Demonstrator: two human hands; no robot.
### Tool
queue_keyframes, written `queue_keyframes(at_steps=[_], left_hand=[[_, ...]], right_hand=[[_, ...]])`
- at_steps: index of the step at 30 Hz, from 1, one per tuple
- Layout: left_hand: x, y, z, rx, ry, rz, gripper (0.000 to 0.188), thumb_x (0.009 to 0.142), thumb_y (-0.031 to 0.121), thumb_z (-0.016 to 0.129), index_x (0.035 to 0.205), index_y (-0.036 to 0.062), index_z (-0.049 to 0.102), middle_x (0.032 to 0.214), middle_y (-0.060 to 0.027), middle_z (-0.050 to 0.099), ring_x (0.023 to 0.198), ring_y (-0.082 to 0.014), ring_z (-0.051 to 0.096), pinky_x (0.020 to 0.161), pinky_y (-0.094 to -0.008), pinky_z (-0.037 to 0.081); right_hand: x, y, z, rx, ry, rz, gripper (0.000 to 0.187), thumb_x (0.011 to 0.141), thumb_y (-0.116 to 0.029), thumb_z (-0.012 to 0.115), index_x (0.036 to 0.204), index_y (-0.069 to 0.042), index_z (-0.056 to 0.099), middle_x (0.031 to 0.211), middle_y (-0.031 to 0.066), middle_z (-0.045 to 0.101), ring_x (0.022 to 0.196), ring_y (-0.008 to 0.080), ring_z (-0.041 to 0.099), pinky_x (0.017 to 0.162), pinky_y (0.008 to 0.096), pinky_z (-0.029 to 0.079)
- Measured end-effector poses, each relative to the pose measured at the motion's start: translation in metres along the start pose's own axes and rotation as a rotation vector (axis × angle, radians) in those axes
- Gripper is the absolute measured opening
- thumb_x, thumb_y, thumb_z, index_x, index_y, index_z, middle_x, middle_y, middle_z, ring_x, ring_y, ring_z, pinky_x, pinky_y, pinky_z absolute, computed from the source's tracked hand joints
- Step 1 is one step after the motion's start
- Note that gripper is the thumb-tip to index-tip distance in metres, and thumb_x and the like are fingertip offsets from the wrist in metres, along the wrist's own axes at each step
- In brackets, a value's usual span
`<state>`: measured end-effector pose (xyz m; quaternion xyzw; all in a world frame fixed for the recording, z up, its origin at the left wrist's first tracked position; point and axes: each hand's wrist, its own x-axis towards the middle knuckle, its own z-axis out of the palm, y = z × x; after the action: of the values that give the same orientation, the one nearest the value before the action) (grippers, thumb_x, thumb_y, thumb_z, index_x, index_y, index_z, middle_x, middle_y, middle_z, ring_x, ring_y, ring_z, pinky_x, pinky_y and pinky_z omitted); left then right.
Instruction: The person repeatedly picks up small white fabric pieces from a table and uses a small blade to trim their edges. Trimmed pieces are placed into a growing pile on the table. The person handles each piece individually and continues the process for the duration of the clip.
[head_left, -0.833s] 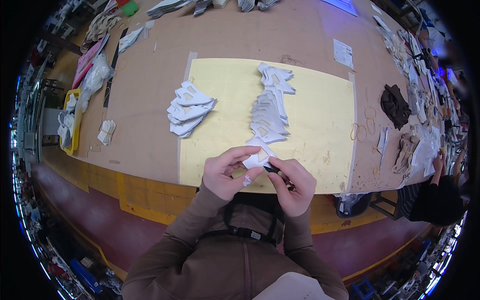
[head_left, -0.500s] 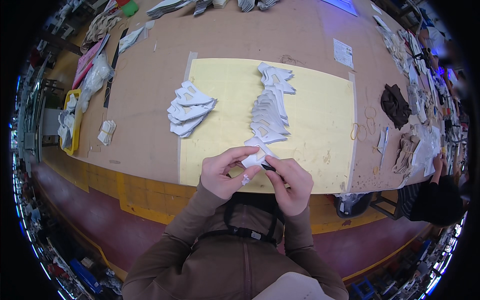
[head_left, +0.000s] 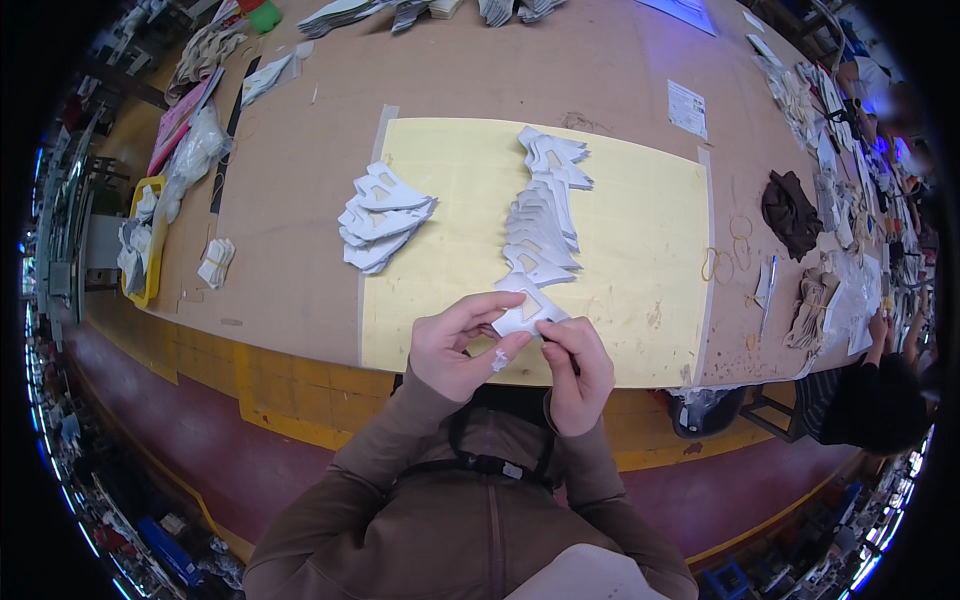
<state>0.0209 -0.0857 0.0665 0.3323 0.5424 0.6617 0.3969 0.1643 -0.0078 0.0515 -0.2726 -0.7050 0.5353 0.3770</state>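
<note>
A white cut piece (head_left: 513,321) with a window-shaped hole is held up near the table's front edge. My left hand (head_left: 446,347) pinches its left side between thumb and fingers; a white wrap is on the thumb. At the piece's right corner, my right hand (head_left: 580,372) has its thumb and fingertips pressed together. A small dark thing barely shows at those fingers, too hidden to name. Just beyond my hands, a long fanned row of similar white pieces (head_left: 538,225) lies on the yellow sheet (head_left: 630,290). Another fanned stack of white pieces (head_left: 385,222) lies to the left.
On the brown table (head_left: 290,180) stand a yellow basket (head_left: 155,245) and a banded white bundle (head_left: 216,262) at left. To the right are rubber bands (head_left: 712,264), a dark cloth (head_left: 790,213) and a pen (head_left: 770,285). A person (head_left: 875,400) sits at far right.
The white piece has shifted slightly right and turned in my fingers. The dark thing at my right fingertips, plainer before, is now mostly hidden.
</note>
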Motion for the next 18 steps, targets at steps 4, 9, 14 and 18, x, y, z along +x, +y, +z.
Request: queue_keyframes(at_steps=[4, 9, 14, 18], left_hand=[[0.001, 0.0, 0.002, 0.087, 0.003, 0.013, 0.041, 0.083, -0.001, 0.072, 0.121, -0.0053, 0.058, 0.104, -0.0125, 0.068, 0.092, -0.0115, 0.065, 0.078, -0.024, 0.054], [0.002, -0.002, 0.001, 0.168, 0.056, -0.021, 0.038, 0.083, 0.001, 0.073, 0.118, -0.003, 0.06, 0.104, -0.0113, 0.069, 0.088, -0.0114, 0.065, 0.076, -0.0248, 0.055], [0.005, -0.004, 0.002, 0.321, 0.016, -0.008, 0.04, 0.082, -0.002, 0.072, 0.119, -0.0066, 0.058, 0.106, -0.0131, 0.067, 0.092, -0.0127, 0.064, 0.077, -0.0247, 0.052], [0.008, -0.006, -0.001, 0.412, 0.057, 0.068, 0.032, 0.083, 0.006, 0.072, 0.114, -0.0004, 0.064, 0.101, -0.013, 0.069, 0.078, -0.0168, 0.067, 0.073, -0.0273, 0.055]], right_hand=[[-0.007, -0.002, -0.002, 0.432, 0.09, 0.368, 0.024, 0.087, 0.008, 0.058, 0.11, 0.004, 0.064, 0.089, 0.0069, 0.058, 0.074, 0.0114, 0.053, 0.063, 0.0221, 0.041], [-0.006, -0.006, -0.01, 0.331, 0.031, 0.194, 0.022, 0.086, 0.007, 0.059, 0.107, 0.004, 0.067, 0.087, 0.0069, 0.059, 0.071, 0.0104, 0.053, 0.061, 0.0222, 0.042], [0.0, -0.021, -0.002, -0.167, -0.12, -0.086, 0.023, 0.08, 0.008, 0.065, 0.1, 0.0, 0.071, 0.077, 0.0061, 0.056, 0.06, 0.0115, 0.051, 0.054, 0.0239, 0.04], [0.003, -0.025, -0.006, -0.389, -0.243, -0.096, 0.03, 0.078, 0.009, 0.066, 0.104, -0.004, 0.072, 0.075, 0.0066, 0.055, 0.057, 0.0141, 0.051, 0.053, 0.0262, 0.041]])
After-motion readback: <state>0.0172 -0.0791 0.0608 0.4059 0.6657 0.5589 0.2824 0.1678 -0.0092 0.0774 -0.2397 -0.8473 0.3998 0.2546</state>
